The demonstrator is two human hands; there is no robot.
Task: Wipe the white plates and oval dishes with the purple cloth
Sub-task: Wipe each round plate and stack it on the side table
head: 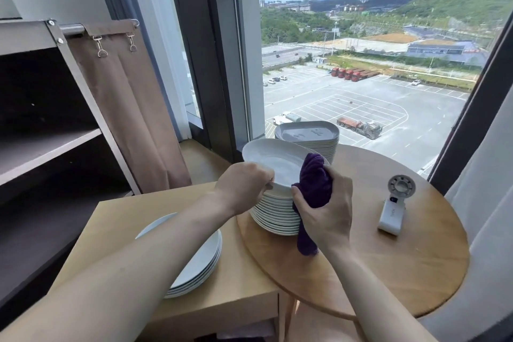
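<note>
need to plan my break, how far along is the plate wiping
Looks early. A short stack of plates on the square table may be the finished ones. In hand: the left hand tilts one plate while the right hand holds the purple cloth. Left: the tall stack and the oval dishes.

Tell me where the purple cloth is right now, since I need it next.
In the head view, the purple cloth is bunched in the right hand, pressed against the tilted plate above the tall plate stack on the round table.
</note>
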